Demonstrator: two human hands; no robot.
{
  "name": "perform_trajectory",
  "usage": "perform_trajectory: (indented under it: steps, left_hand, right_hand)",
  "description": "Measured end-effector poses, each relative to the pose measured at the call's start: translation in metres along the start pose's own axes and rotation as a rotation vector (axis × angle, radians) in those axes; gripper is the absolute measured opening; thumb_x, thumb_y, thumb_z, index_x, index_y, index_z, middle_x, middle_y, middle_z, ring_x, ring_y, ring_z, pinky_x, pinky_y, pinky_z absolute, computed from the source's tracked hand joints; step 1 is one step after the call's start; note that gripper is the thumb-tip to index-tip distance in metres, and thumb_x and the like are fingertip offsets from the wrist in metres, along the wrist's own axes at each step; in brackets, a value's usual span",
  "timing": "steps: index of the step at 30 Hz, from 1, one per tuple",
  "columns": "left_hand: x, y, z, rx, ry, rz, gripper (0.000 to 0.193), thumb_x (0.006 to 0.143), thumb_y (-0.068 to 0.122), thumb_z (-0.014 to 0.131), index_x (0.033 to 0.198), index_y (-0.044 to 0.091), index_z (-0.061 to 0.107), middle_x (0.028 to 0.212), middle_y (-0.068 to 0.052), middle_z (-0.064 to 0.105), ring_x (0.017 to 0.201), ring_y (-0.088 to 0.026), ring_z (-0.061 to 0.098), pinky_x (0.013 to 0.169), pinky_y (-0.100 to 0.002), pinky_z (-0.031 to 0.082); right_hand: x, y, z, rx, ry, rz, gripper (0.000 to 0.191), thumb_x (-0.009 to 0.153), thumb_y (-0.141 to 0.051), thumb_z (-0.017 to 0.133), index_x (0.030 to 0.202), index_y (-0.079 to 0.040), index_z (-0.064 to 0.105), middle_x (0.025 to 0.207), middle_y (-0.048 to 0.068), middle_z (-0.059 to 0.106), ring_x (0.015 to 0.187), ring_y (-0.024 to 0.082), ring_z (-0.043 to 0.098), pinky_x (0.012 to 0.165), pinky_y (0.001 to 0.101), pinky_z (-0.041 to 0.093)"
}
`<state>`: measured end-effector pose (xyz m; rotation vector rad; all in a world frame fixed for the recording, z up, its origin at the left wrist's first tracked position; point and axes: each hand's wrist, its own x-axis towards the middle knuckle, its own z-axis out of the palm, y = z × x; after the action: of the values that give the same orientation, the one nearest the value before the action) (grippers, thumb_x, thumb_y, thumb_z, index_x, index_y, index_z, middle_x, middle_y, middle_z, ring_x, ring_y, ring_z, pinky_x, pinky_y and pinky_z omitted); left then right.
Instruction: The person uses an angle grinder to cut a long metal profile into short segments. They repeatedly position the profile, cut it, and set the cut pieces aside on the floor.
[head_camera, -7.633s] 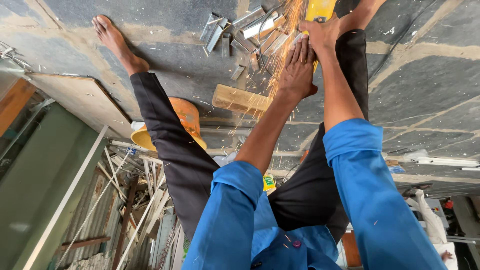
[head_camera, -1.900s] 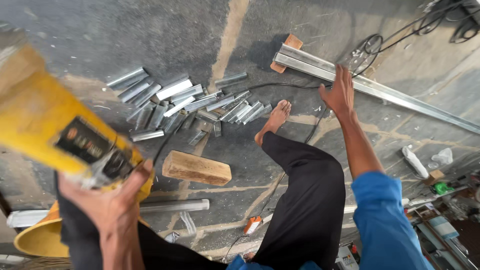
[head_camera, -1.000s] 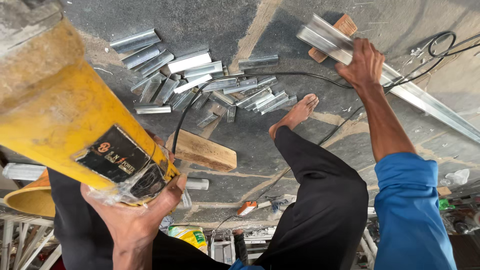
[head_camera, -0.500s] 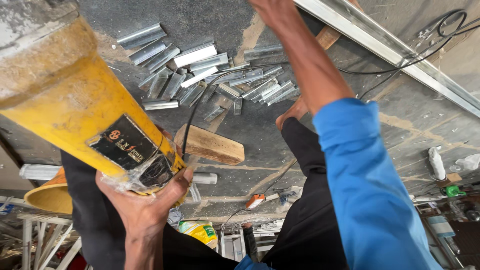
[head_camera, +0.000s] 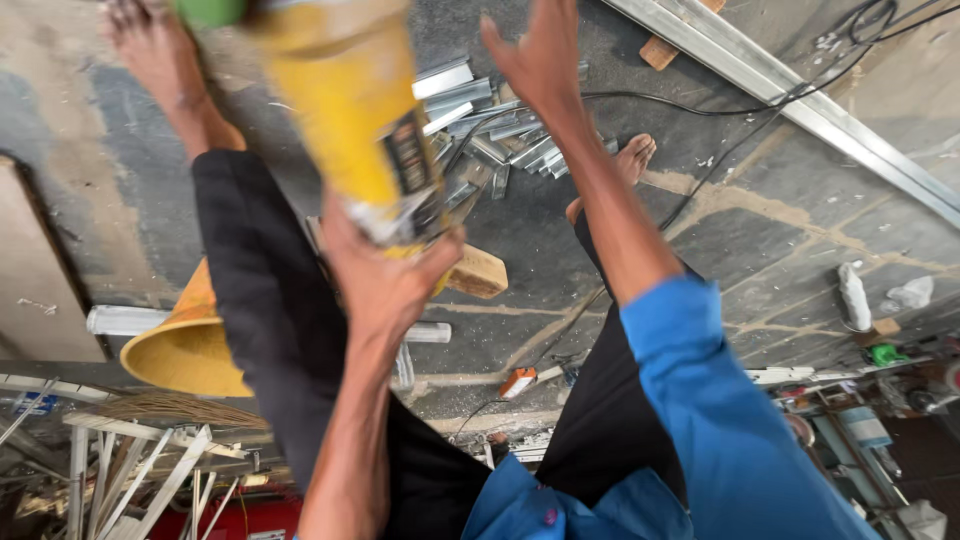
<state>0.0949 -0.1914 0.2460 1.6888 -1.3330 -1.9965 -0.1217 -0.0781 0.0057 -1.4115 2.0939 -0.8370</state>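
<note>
My left hand (head_camera: 385, 280) grips the rear end of a yellow power tool (head_camera: 350, 110) that points away from me, blurred, with a green part at its far tip. My right hand (head_camera: 540, 60) is lifted with fingers spread and holds nothing; it hovers over a pile of short cut metal channel pieces (head_camera: 480, 130) on the concrete floor. A wooden block (head_camera: 478, 272) lies just beside the tool's rear end. My bare feet (head_camera: 630, 160) and black trouser legs frame the pile. A black cable (head_camera: 700, 105) runs across the floor behind my right arm.
A long metal channel (head_camera: 790, 90) lies diagonally at the upper right, on a small wooden block (head_camera: 660, 50). A yellow-orange cone-shaped vessel (head_camera: 185, 345) sits by my left leg. Metal frames and scrap (head_camera: 130, 460) crowd the lower left; cluttered items (head_camera: 880, 400) fill the lower right.
My right hand has left the long channel and come back over the pile, open. The tool in my left hand has swung from the left edge toward the middle.
</note>
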Motion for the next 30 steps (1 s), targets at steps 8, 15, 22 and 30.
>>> perform_trajectory:
  steps: [8, 15, 22, 30]
  left_hand:
    - [0.017, 0.014, 0.023, -0.286, -0.223, -0.163, 0.079, 0.057, 0.007, 0.086, 0.129, -0.001, 0.054, 0.113, -0.008, 0.071, 0.102, -0.02, 0.071, 0.097, -0.033, 0.057]
    - [0.031, -0.022, 0.06, -0.231, -0.351, -0.174, 0.08, 0.055, 0.006, 0.086, 0.127, -0.003, 0.055, 0.109, -0.01, 0.072, 0.102, -0.021, 0.071, 0.091, -0.034, 0.057]
    - [0.051, -0.053, 0.124, -0.292, -0.376, -0.37, 0.082, 0.055, 0.011, 0.083, 0.13, -0.005, 0.054, 0.105, -0.01, 0.072, 0.096, -0.024, 0.073, 0.083, -0.037, 0.062]
    - [0.083, -0.048, 0.169, 0.584, -0.202, -0.431, 0.083, 0.069, 0.023, 0.088, 0.133, -0.003, 0.041, 0.111, -0.024, 0.071, 0.106, -0.044, 0.069, 0.088, -0.052, 0.056]
  right_hand:
    - [-0.004, -0.189, -0.11, 1.338, -0.096, 1.12, 0.089, 0.088, -0.054, 0.073, 0.153, 0.0, 0.043, 0.142, 0.019, 0.059, 0.134, 0.032, 0.058, 0.116, 0.0452, 0.047]
    - [0.041, -0.152, -0.106, 1.588, -0.198, 1.016, 0.081, 0.092, -0.038, 0.081, 0.152, -0.001, 0.042, 0.124, 0.019, 0.062, 0.123, 0.037, 0.066, 0.118, 0.0532, 0.052]
    - [0.023, -0.077, -0.114, 1.36, -0.183, 1.241, 0.064, 0.085, -0.028, 0.082, 0.131, 0.004, 0.052, 0.12, 0.018, 0.069, 0.113, 0.033, 0.072, 0.103, 0.0457, 0.06]
    - [0.027, -0.032, -0.086, 1.473, 0.109, 1.323, 0.029, 0.079, -0.01, 0.077, 0.101, 0.004, 0.064, 0.087, 0.015, 0.068, 0.072, 0.028, 0.072, 0.071, 0.0434, 0.063]
